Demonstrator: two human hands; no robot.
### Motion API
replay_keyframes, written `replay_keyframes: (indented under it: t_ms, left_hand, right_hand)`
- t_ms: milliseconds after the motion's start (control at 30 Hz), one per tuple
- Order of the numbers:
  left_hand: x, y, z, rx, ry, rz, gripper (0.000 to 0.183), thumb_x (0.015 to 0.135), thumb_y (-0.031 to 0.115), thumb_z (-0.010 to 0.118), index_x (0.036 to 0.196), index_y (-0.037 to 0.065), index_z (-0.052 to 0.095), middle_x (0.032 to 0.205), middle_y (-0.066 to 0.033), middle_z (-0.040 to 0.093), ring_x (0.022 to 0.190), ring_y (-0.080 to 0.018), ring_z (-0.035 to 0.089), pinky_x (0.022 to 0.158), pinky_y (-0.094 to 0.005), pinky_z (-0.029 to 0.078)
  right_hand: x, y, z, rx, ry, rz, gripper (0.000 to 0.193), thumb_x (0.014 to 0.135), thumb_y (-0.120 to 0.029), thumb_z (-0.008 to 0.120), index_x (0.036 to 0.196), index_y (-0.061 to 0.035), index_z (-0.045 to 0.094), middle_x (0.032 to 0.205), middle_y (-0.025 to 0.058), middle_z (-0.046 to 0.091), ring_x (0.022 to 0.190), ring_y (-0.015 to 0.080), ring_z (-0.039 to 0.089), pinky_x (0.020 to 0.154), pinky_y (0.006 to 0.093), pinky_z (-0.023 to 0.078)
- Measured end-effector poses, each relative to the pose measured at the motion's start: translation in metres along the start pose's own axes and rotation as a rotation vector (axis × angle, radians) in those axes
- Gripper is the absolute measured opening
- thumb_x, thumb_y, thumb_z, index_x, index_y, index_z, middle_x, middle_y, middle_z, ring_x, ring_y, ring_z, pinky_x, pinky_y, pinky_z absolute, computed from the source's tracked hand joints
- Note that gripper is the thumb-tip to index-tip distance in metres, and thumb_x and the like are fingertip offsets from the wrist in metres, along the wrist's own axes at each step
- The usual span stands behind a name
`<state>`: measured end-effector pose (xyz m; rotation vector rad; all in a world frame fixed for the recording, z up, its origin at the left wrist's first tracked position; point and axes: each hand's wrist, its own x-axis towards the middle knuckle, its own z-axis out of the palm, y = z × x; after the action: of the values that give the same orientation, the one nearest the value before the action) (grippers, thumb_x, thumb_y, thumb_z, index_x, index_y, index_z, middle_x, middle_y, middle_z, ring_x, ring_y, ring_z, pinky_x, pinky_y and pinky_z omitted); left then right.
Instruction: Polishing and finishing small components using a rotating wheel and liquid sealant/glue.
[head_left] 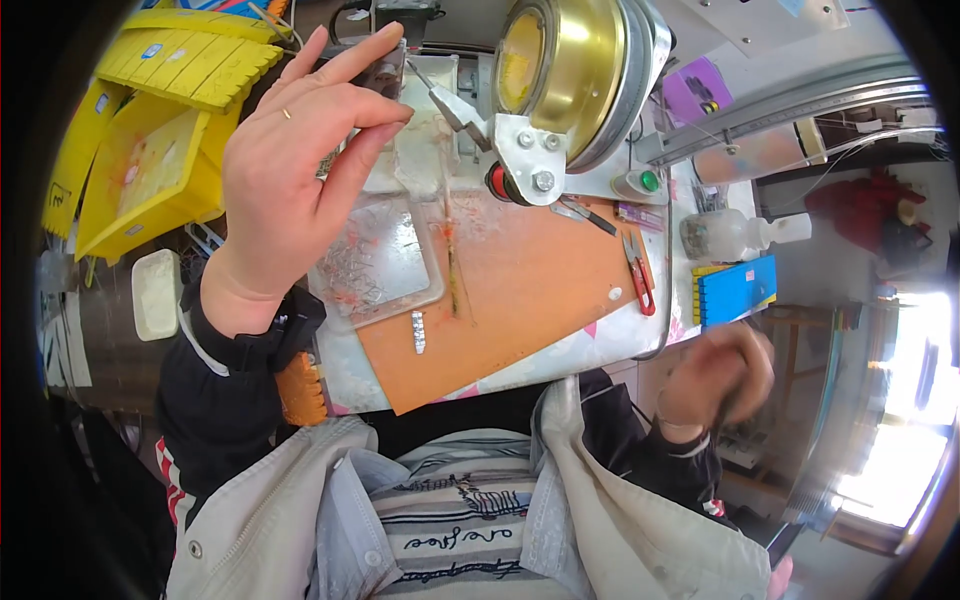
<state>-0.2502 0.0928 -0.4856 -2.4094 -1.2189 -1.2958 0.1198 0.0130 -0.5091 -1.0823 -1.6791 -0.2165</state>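
Observation:
My left hand (290,165) is raised over the left part of the bench, with thumb and index fingertips pinched together and the other fingers stretched out. Whatever the pinch holds, if anything, is too small to make out. Just past those fingers is a dark, glossy, see-through piece (385,75), partly hidden by them. A metal bracket (528,160) on a machine with a big brass-coloured drum (585,75) stands to the right of the fingertips. Off the bench's right front edge, my right hand (715,380) is smeared by motion, so its fingers cannot be read.
A clear shallow tray (425,250) of fine wire-like bits sits on an orange board (540,275). A small silvery strip (418,332) lies in front of it. Red-handled snips (640,275), a glass bottle (720,235) and a blue block (738,290) are rightward. Yellow bins (150,180) stand left.

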Motion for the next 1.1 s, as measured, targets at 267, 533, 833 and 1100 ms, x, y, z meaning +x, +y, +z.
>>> replay_keyframes:
  t_ms: [267, 533, 833, 1100]
  left_hand:
    - [0.004, 0.002, 0.000, 0.021, 0.028, -0.013, 0.011, 0.080, -0.005, 0.067, 0.088, 0.002, 0.068, 0.095, -0.0139, 0.072, 0.110, -0.0295, 0.068, 0.106, -0.0499, 0.044]
    - [0.003, -0.001, 0.002, -0.025, 0.010, -0.019, 0.011, 0.083, -0.007, 0.064, 0.089, 0.002, 0.068, 0.093, -0.0140, 0.070, 0.120, -0.0353, 0.063, 0.110, -0.0535, 0.038]
    - [0.000, 0.002, -0.005, -0.071, 0.100, 0.051, 0.014, 0.074, -0.002, 0.070, 0.086, 0.006, 0.069, 0.082, -0.0071, 0.070, 0.118, -0.0364, 0.064, 0.108, -0.0529, 0.040]
    - [-0.012, 0.000, 0.000, -0.142, 0.191, 0.083, 0.026, 0.066, 0.004, 0.071, 0.091, 0.005, 0.071, 0.083, -0.0031, 0.068, 0.078, -0.0234, 0.066, 0.065, -0.0349, 0.050]
  right_hand:
    - [0.016, -0.002, -0.018, 0.023, -0.153, 0.457, 0.014, 0.094, 0.001, 0.054, 0.095, 0.0036, 0.068, 0.080, 0.0076, 0.066, 0.050, 0.0091, 0.048, 0.049, 0.0232, 0.037]
    - [0.035, -0.010, -0.004, 0.922, -0.231, 0.959, 0.030, 0.104, -0.012, 0.045, 0.127, 0.0056, 0.050, 0.096, 0.0139, 0.072, 0.051, 0.0110, 0.048, 0.049, 0.0241, 0.038]
    - [0.086, -0.049, 0.031, 0.557, -0.189, 0.214, 0.028, 0.103, -0.021, 0.052, 0.112, 0.0044, 0.060, 0.080, 0.0082, 0.052, 0.072, 0.0188, 0.049, 0.062, 0.0297, 0.039]
    - [0.143, -0.088, 0.073, 0.188, -0.451, -0.332, 0.028, 0.078, -0.012, 0.078, 0.103, -0.0013, 0.069, 0.082, 0.0073, 0.073, 0.101, 0.0359, 0.062, 0.093, 0.0526, 0.043]
